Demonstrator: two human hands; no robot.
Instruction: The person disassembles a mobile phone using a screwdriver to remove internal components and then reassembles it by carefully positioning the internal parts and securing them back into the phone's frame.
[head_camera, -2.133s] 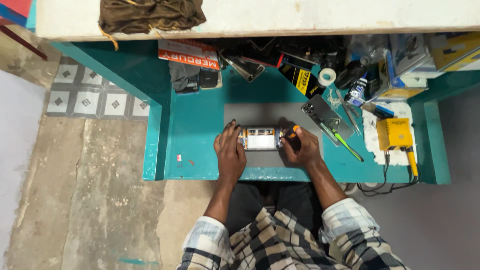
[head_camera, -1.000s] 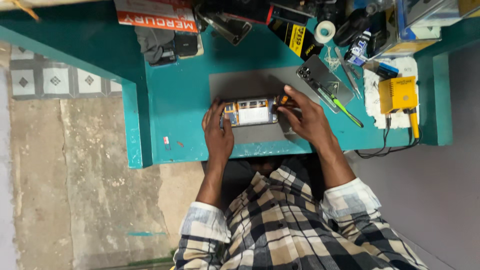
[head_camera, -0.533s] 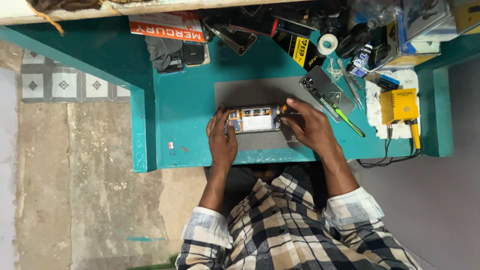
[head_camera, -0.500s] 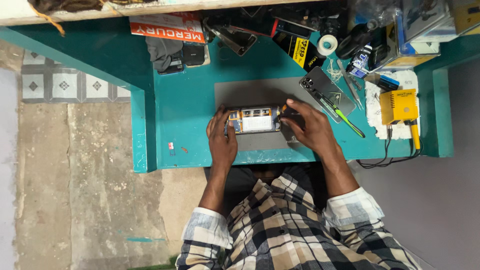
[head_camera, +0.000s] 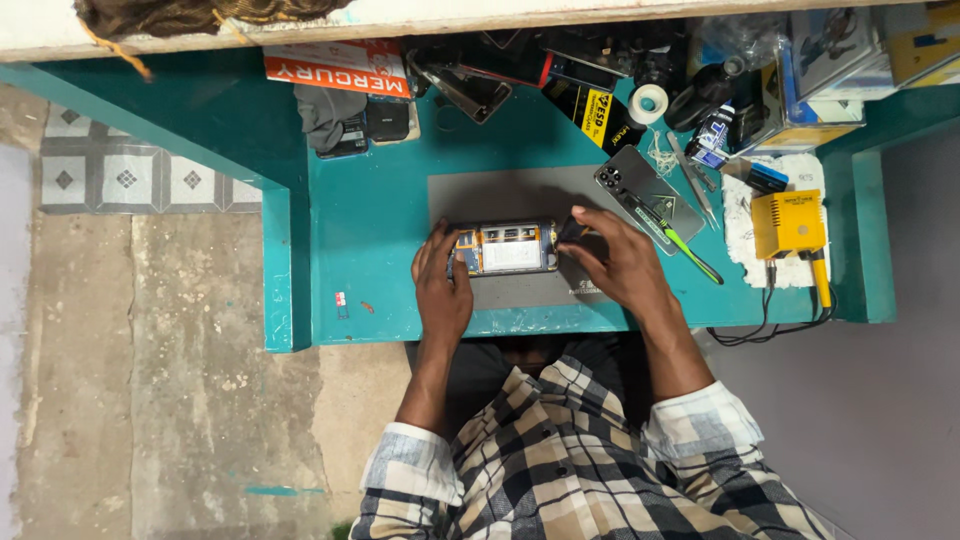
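Seen from above, a person in a checked shirt works at a teal surface (head_camera: 380, 260), the left hand (head_camera: 443, 283) gripping the near-left end of an opened phone (head_camera: 505, 248) that lies on a grey mat (head_camera: 500, 195). The right hand (head_camera: 620, 262) pinches at the phone's right end, fingers curled around something too small to make out. Further right lie a detached phone back cover (head_camera: 640, 190), a green-handled tool (head_camera: 690, 255) and a yellow device (head_camera: 788, 222) on white cloth.
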